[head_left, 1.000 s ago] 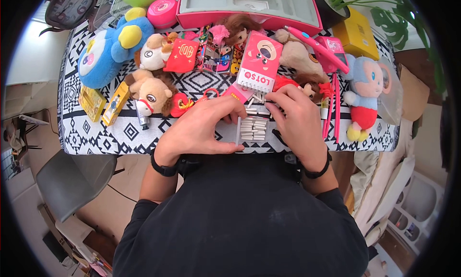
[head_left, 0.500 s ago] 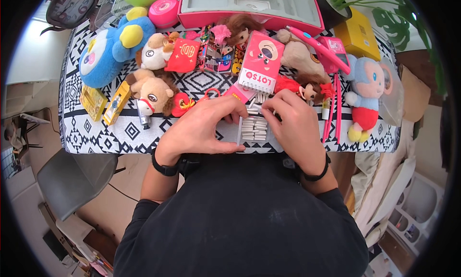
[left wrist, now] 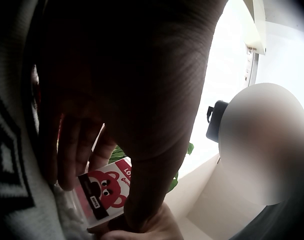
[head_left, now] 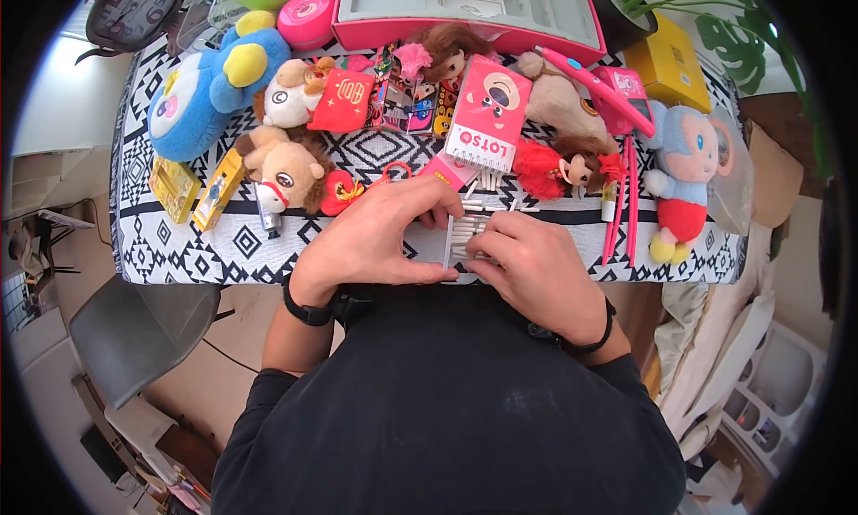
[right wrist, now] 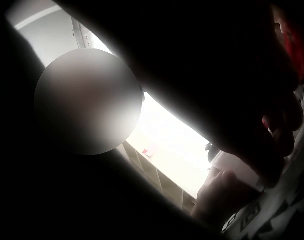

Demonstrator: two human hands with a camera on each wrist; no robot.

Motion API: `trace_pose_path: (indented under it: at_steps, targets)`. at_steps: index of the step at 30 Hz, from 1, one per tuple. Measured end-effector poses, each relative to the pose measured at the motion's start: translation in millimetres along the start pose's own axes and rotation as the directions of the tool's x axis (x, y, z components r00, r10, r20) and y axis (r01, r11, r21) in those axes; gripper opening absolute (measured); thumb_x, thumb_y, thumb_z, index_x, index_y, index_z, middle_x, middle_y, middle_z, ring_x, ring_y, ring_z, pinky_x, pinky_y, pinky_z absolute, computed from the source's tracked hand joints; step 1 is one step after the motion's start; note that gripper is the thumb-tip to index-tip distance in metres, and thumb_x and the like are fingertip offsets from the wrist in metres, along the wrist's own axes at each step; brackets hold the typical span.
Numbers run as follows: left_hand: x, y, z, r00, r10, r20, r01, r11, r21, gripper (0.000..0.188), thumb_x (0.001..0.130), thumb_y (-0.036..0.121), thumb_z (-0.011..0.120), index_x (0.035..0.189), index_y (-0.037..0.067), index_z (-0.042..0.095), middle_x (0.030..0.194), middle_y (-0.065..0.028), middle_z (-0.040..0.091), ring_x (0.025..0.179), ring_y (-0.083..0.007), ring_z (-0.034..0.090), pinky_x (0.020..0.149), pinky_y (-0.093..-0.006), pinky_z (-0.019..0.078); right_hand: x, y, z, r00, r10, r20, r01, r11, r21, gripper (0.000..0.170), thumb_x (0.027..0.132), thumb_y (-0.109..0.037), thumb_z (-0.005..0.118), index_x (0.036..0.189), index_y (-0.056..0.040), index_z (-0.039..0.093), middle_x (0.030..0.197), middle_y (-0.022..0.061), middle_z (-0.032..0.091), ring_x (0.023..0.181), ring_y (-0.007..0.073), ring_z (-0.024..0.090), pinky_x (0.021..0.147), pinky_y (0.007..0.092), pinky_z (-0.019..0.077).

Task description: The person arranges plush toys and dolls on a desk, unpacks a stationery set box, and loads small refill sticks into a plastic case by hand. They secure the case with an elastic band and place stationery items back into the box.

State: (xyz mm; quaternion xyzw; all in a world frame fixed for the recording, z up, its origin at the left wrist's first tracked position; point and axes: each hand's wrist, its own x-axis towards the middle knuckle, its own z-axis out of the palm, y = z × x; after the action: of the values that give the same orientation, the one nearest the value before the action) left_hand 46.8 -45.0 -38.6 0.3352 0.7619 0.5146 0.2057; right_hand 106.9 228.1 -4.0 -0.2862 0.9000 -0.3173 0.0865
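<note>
Upright on its edge, a small clear-sided box (head_left: pixel 449 243) is held by my left hand (head_left: pixel 375 234), thumb at the near end and fingers at the far end. In the left wrist view its box face (left wrist: pixel 107 192) carries a pink bear print. Short white sticks (head_left: pixel 466 230) lie in a stack against the box's right side. My right hand (head_left: pixel 541 260) bends over the near right part of the stack, thumb and curled index finger closing on the sticks and hiding several of them. A few loose sticks (head_left: pixel 487 181) lie beyond the stack.
Behind the hands are a pink spiral notebook (head_left: pixel 487 113), a red-dressed doll (head_left: pixel 541 171) and a plush horse (head_left: pixel 286 171). Pink sticks (head_left: pixel 623 211) and a blue-and-red plush (head_left: pixel 677 175) stand to the right. A large pink box (head_left: pixel 474 37) sits at the back of the patterned cloth.
My right hand has moved from the far right of the stack toward me and left, onto its near part. My left hand still holds the box in nearly the same place.
</note>
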Motion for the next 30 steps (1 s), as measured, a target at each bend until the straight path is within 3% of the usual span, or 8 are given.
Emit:
trace_pose_path:
  at_steps: [3,5,8,15,24,30]
  targets:
    - [0.2,0.4,-0.1,1.000,0.000,0.002,0.000,1.000,-0.003,0.063,0.079,0.023,0.109,0.130,0.005,0.075,0.128,-0.0093,0.079,0.107,-0.0260,0.078,0.093,-0.0388,0.0656,2.6,1.3,-0.3,0.997,0.023,-0.079,-0.023,1.000,0.003,0.014,0.095,-0.011,0.090,0.102,-0.0051,0.080,0.097,0.0082,0.069,0.091,0.0319,0.076,0.077,0.0470,0.0625]
    - [0.3,0.3,0.3,1.000,-0.002,0.002,0.002,1.000,-0.002,0.063,0.079,0.023,0.109,0.130,0.005,0.075,0.128,-0.0092,0.079,0.107,-0.0261,0.078,0.093,-0.0389,0.0657,4.8,4.1,0.4,0.969,0.102,-0.224,-0.114,0.992,-0.045,0.016,0.095,-0.009,0.091,0.107,-0.0054,0.081,0.100,0.0081,0.072,0.092,0.0319,0.077,0.078,0.0465,0.0629]
    - [0.6,0.1,0.4,1.000,0.006,0.000,-0.006,1.000,0.000,0.064,0.079,0.023,0.108,0.130,0.005,0.075,0.128,-0.0091,0.079,0.107,-0.0260,0.079,0.094,-0.0390,0.0659,6.2,11.2,-1.6,0.952,0.135,-0.275,-0.177,0.975,-0.131,0.015,0.095,-0.008,0.090,0.108,-0.0052,0.083,0.102,0.0082,0.074,0.093,0.0319,0.078,0.078,0.0456,0.0634]
    - [0.8,1.9,-0.4,1.000,-0.002,0.002,0.002,1.000,0.003,0.062,0.079,0.023,0.108,0.129,0.005,0.075,0.128,-0.0093,0.079,0.107,-0.0263,0.079,0.094,-0.0391,0.0662,6.2,19.9,-1.8,0.945,0.147,-0.293,-0.202,0.965,-0.167,0.011,0.095,-0.006,0.088,0.105,-0.0037,0.084,0.104,0.0089,0.075,0.093,0.0320,0.079,0.079,0.0457,0.0637]
    - [0.3,1.9,-0.5,1.000,-0.007,0.006,0.007,1.000,-0.005,0.062,0.080,0.022,0.107,0.129,0.005,0.075,0.128,-0.0091,0.079,0.107,-0.0263,0.079,0.094,-0.0388,0.0662,10.0,25.4,-0.7,0.969,0.147,-0.199,-0.185,0.965,-0.188,0.011,0.095,-0.008,0.088,0.104,-0.0039,0.083,0.100,0.0094,0.071,0.095,0.0315,0.077,0.079,0.0468,0.0613]
    - [0.5,1.7,-0.1,1.000,-0.001,-0.001,0.001,1.000,-0.003,0.062,0.080,0.023,0.108,0.129,0.005,0.075,0.128,-0.0089,0.080,0.107,-0.0262,0.079,0.093,-0.0386,0.0663,8.9,12.1,-9.0,0.949,0.122,-0.291,-0.170,0.975,-0.146,0.010,0.095,-0.008,0.089,0.101,-0.0044,0.081,0.100,0.0092,0.071,0.092,0.0312,0.077,0.078,0.0448,0.0619]
